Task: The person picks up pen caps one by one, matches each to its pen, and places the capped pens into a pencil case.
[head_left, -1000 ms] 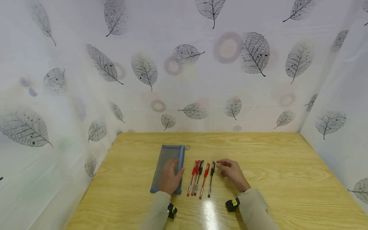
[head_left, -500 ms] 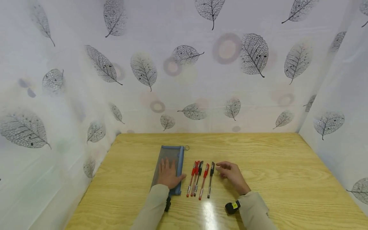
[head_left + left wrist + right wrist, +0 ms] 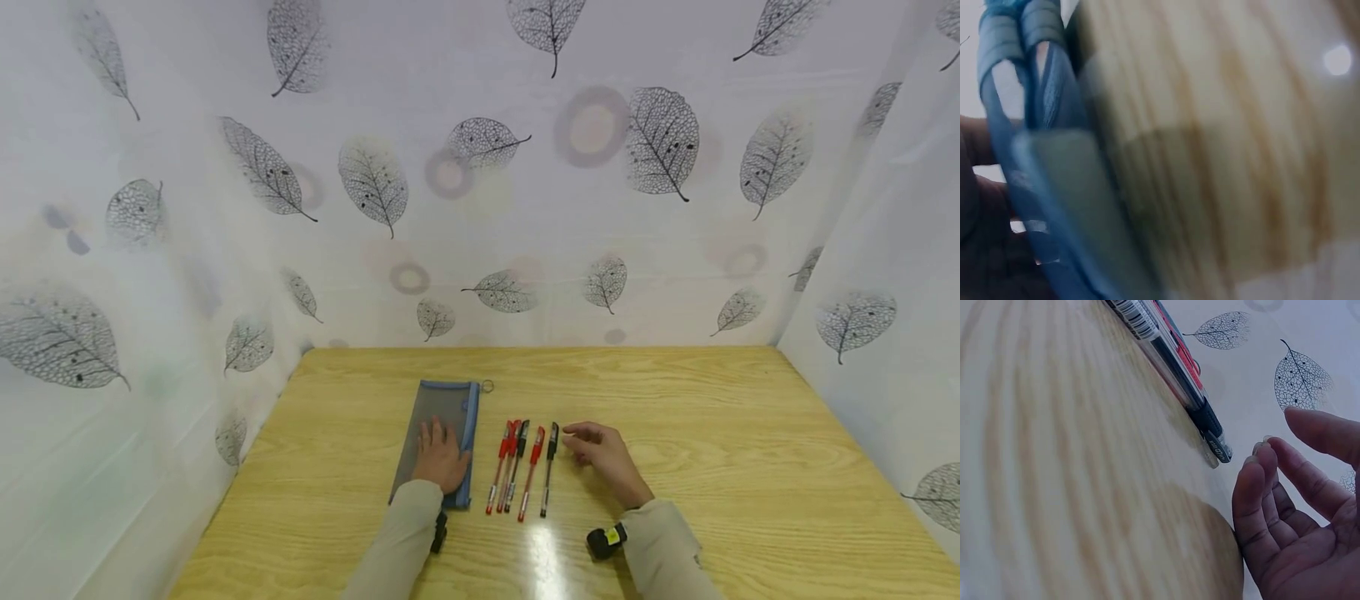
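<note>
My left hand [image 3: 441, 458] lies flat with its fingers spread on a grey see-through zip pouch [image 3: 427, 408] with blue edging. Seen up close in the left wrist view, the pouch's blue zip edge [image 3: 1054, 94] runs beside the hand. My right hand [image 3: 606, 454] rests on the table with loosely bent fingers and holds nothing. Its fingertips are just right of a black-capped gel pen [image 3: 551, 454], and the right wrist view shows a small gap between them. Left of that pen lie several more gel pens, red-capped [image 3: 536, 454] and black-capped [image 3: 521, 450], caps pointing away from me.
The wood-grain table [image 3: 712, 433] ends at a white leaf-printed curtain [image 3: 525, 233] behind and at both sides. A small metal ring [image 3: 487, 386] sticks out from the pouch's far right corner. Black wrist cameras [image 3: 606, 542] sit at the cuffs.
My left hand has shifted slightly left and flattened onto the pouch, its fingers straightening and its thumb then drawing in. The right hand and the pens have stayed in place.
</note>
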Available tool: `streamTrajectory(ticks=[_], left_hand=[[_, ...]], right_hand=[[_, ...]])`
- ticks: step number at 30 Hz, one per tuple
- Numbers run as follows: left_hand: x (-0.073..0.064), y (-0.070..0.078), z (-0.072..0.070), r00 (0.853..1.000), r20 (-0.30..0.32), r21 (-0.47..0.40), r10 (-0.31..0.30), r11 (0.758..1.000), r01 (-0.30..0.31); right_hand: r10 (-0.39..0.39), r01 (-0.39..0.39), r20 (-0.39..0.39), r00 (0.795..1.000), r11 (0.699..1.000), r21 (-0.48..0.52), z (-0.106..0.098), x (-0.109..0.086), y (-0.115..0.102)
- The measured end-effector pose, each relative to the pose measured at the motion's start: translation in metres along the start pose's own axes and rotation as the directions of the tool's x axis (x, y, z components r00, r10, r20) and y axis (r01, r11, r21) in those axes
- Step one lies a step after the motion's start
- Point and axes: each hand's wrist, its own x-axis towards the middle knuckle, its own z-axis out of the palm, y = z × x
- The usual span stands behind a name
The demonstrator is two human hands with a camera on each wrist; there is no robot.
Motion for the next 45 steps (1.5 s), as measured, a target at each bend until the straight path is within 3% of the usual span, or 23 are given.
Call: streamTrajectory(ticks=[11, 14, 17, 20, 23, 29, 32, 36, 41, 45], left_hand=[[0.002, -0.001, 0.001, 0.995, -0.075, 0.101, 0.071, 0.993, -0.063], [0.0, -0.002, 0.001, 0.992, -0.092, 0.033, 0.085, 0.996, -0.083], [-0.002, -0.005, 0.002, 0.99, -0.111, -0.093, 0.09, 0.991, -0.101], [-0.004, -0.008, 0.005, 0.986, -0.14, -0.237, 0.087, 0.964, -0.119], [-0.006, -0.009, 0.009, 0.978, -0.202, -0.372, 0.053, 0.92, -0.127], [-0.012, -0.009, 0.014, 0.939, -0.333, -0.563, -0.083, 0.816, -0.128], [-0.014, -0.007, 0.013, 0.926, -0.337, -0.619, -0.168, 0.781, -0.084], [-0.016, -0.005, 0.011, 0.906, -0.338, -0.648, -0.255, 0.761, -0.027], [-0.018, -0.002, 0.008, 0.883, -0.35, -0.697, -0.313, 0.717, -0.023], [-0.019, 0.0, 0.008, 0.876, -0.343, -0.732, -0.338, 0.681, -0.024]], right_hand=[[0.016, -0.016, -0.008, 1.0, 1.0, 0.008, 0.003, -0.003, -0.002], [0.009, -0.009, -0.022, 1.0, 1.0, 0.01, 0.005, -0.004, -0.002], [0.011, -0.01, -0.046, 0.999, 1.0, 0.015, 0.008, -0.004, -0.001], [0.02, -0.018, -0.06, 0.998, 0.999, 0.029, 0.011, -0.004, 0.0], [0.024, -0.021, -0.071, 0.997, 0.999, 0.043, 0.014, -0.006, 0.0], [0.023, -0.016, -0.123, 0.992, 0.998, 0.06, 0.019, -0.006, -0.001], [0.048, -0.038, -0.141, 0.989, 0.997, 0.069, 0.022, -0.006, -0.002], [0.094, -0.084, -0.151, 0.984, 0.994, 0.071, 0.026, -0.005, -0.002], [0.108, -0.098, -0.173, 0.979, 0.993, 0.066, 0.03, -0.003, -0.002], [0.107, -0.095, -0.19, 0.976, 0.993, 0.073, 0.034, -0.003, -0.003]])
